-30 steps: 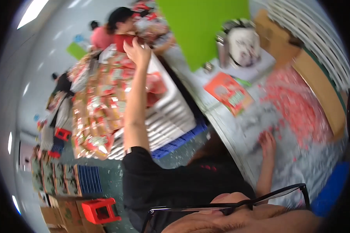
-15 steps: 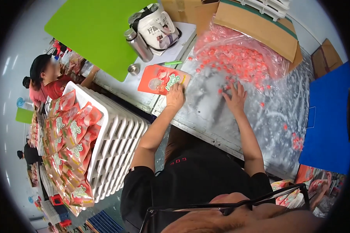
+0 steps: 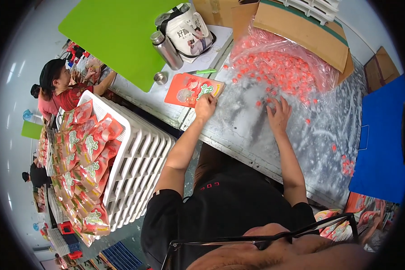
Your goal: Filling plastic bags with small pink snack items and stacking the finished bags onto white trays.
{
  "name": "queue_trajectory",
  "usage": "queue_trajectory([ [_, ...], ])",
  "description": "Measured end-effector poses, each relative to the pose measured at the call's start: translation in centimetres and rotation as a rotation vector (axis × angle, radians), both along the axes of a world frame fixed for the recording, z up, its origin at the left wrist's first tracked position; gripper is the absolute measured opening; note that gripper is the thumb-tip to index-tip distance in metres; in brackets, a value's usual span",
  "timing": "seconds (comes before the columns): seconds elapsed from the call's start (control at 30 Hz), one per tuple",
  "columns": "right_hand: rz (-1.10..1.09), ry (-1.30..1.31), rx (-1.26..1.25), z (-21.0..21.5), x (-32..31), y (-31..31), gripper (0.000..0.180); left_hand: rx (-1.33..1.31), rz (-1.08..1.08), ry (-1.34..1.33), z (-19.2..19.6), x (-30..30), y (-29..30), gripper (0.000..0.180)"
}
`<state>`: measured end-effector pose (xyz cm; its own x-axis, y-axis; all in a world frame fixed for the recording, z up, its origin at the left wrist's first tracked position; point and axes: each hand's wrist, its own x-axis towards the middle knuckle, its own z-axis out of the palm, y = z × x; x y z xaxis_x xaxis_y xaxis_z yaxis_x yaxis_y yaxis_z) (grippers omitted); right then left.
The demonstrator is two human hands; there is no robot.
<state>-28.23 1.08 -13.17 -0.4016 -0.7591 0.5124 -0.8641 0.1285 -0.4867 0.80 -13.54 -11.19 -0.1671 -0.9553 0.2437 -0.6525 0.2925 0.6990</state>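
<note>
My left hand (image 3: 205,106) rests on the near corner of a red printed pouch (image 3: 189,88) that lies flat on the metal table (image 3: 238,130). My right hand (image 3: 279,114) lies palm down on the table with its fingers spread, at the near edge of a heap of small red wrapped sweets (image 3: 283,67). The heap sits on a clear plastic bag (image 3: 321,76). Neither hand has anything lifted off the surface.
A steel flask (image 3: 165,49), a small metal cup (image 3: 160,78), a green pen (image 3: 204,71) and a white bag (image 3: 186,29) stand beyond the pouch. Cardboard boxes (image 3: 301,29) are behind the sweets. A white slatted rack (image 3: 139,162) with filled red pouches (image 3: 83,157) is at my left; another person (image 3: 60,85) works beyond it.
A second ago my left arm reached up over the rack of pouches; since then it came down to the table onto the red pouch. My right hand stayed near the sweets.
</note>
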Motion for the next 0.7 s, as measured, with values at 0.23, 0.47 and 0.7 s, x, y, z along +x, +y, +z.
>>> queue_trajectory([
  [0.23,0.235,0.116,-0.175,4.7,7.0,-1.2,0.042,0.505,-0.036,0.258,0.7,1.4,-3.2,0.035],
  [0.47,0.572,0.028,-0.268,4.6,15.1,-7.1,0.027,0.427,-0.302,0.303,-1.1,4.0,-3.5,0.027],
  [0.7,0.642,-0.084,-0.211,4.1,14.8,-5.9,0.046,0.302,-0.352,0.386,7.1,2.3,0.6,0.029],
])
